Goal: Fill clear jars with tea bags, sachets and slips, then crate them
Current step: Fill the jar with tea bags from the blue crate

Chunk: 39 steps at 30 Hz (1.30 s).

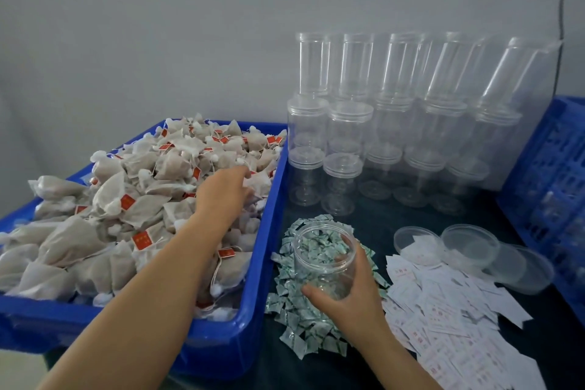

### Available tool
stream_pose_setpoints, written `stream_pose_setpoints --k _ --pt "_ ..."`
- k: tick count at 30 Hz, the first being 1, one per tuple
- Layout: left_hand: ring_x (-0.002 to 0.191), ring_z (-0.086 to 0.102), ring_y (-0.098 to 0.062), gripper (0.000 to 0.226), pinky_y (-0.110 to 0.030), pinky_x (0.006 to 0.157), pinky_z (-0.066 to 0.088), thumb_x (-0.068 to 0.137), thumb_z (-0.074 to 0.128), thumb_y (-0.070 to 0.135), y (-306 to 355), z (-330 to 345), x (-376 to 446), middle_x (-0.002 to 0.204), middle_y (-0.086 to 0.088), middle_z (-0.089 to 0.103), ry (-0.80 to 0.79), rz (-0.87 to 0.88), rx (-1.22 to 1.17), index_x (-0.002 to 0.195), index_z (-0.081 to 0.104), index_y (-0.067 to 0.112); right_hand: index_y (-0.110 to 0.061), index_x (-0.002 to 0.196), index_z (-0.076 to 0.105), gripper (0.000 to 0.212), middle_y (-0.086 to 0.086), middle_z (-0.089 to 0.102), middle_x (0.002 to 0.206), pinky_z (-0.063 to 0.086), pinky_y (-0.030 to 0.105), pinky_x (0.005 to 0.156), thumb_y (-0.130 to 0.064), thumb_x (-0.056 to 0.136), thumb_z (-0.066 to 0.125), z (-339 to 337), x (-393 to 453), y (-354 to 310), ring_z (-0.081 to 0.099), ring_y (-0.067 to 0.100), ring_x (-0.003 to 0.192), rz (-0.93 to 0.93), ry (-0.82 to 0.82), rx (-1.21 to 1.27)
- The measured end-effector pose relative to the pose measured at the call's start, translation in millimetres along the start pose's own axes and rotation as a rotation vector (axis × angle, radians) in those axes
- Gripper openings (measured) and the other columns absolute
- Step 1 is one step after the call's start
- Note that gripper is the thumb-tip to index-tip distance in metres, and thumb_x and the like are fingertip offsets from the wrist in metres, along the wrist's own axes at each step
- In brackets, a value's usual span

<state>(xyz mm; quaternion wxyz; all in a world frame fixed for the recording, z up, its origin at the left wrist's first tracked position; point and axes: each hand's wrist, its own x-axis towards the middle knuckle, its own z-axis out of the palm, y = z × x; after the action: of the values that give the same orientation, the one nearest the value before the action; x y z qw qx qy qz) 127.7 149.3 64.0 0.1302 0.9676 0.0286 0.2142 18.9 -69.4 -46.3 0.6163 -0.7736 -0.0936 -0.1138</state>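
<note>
Left hand [224,190] reaches into tea bags [126,199], fingers hidden, grip unclear. Right hand [345,291] fingers wrap open jar [323,256] over sachets [300,320], lower center.

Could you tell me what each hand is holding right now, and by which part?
Right hand grips an open jar round its side wall. Left hand reaches among the tea bags; any grip is hidden.

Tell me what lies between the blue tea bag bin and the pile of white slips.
In the head view, the green-printed sachets lie between the blue bin and the white slips, with the right hand holding an open jar over them.
</note>
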Motion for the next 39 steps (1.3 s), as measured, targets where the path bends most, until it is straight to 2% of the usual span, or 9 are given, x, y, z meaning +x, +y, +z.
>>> stream_pose_setpoints --k 3,6,10,15,19,26,30,33,39 --pt "0.078 0.058 -0.018 0.028 -0.03 0.065 0.042 0.09 0.063 0.028 7 -11 -2 0.091 -0.003 0.067 0.14 0.073 -0.114 0.115 0.059 0.019 -0.072 0.127 0.034 0.093 -0.038 0.044 0.129 0.049 0.009 0.087 -0.054 0.053 0.089 1 -2 2 0.052 -0.006 0.122 -0.002 0.017 0.022" --pt "0.075 0.059 -0.009 0.031 -0.019 0.065 0.044 0.085 0.069 0.03 19 -22 -6 0.087 0.007 0.065 0.195 0.127 -0.416 0.114 0.062 0.02 -0.07 0.127 0.035 0.094 -0.029 0.046 0.132 0.049 0.008 0.086 -0.052 0.053 0.09 2 -4 4 0.052 -0.005 0.122 0.0 0.031 0.039" --pt "0.08 0.062 -0.004 0.026 -0.011 0.07 0.05 0.078 0.076 0.026 41 -35 -16 0.092 0.011 0.066 0.091 0.179 -0.826 0.1 0.064 0.026 -0.068 0.129 0.035 0.097 -0.026 0.048 0.133 0.05 0.009 0.086 -0.052 0.052 0.091 4 -6 7 0.052 -0.006 0.121 -0.007 0.058 0.053" --pt "0.07 0.061 -0.003 0.022 -0.017 0.065 0.052 0.065 0.076 0.04 63 -40 -33 0.078 0.011 0.068 -0.157 0.327 -0.957 0.083 0.064 0.034 -0.063 0.134 0.035 0.1 -0.024 0.048 0.134 0.054 0.031 0.099 -0.05 0.053 0.092 7 -5 11 0.053 0.004 0.126 -0.019 0.059 0.054" --pt "0.067 0.061 -0.011 0.02 -0.026 0.062 0.054 0.067 0.081 0.032 75 -28 -44 0.077 0.005 0.067 -0.353 0.383 -0.894 0.076 0.064 0.031 -0.062 0.135 0.035 0.098 -0.022 0.05 0.127 0.054 0.036 0.097 -0.05 0.054 0.09 8 -6 13 0.053 0.004 0.121 -0.024 0.087 0.029" --pt "0.064 0.053 0.004 0.025 -0.011 0.061 0.044 0.069 0.083 0.032 73 -20 -53 0.067 0.013 0.059 -0.408 0.603 -0.569 0.078 0.062 0.021 -0.061 0.138 0.033 0.1 -0.012 0.047 0.14 0.051 0.045 0.102 -0.046 0.056 0.089 9 -5 14 0.051 0.011 0.129 -0.01 0.081 0.027" --pt "0.066 0.053 0.004 0.026 -0.011 0.063 0.043 0.072 0.082 0.029 73 -20 -55 0.069 0.014 0.059 -0.469 0.736 -0.426 0.085 0.065 0.014 -0.058 0.138 0.035 0.098 -0.007 0.049 0.142 0.05 0.047 0.102 -0.043 0.058 0.089 10 -4 15 0.054 0.016 0.129 -0.003 0.074 0.048" --pt "0.069 0.058 -0.007 0.016 -0.015 0.064 0.045 0.076 0.078 0.022 74 -20 -57 0.074 0.006 0.066 -0.525 0.816 -0.363 0.085 0.066 0.015 -0.047 0.142 0.037 0.099 -0.001 0.052 0.141 0.05 0.049 0.102 -0.04 0.058 0.089 10 -3 16 0.054 0.02 0.129 -0.001 0.073 0.059" --pt "0.071 0.058 -0.008 0.009 -0.022 0.069 0.047 0.079 0.075 0.023 75 -20 -56 0.075 0.008 0.067 -0.566 0.835 -0.347 0.08 0.07 0.016 -0.044 0.144 0.036 0.099 -0.001 0.051 0.142 0.048 0.049 0.104 -0.039 0.059 0.089 9 -3 16 0.052 0.019 0.131 0.004 0.06 0.065"
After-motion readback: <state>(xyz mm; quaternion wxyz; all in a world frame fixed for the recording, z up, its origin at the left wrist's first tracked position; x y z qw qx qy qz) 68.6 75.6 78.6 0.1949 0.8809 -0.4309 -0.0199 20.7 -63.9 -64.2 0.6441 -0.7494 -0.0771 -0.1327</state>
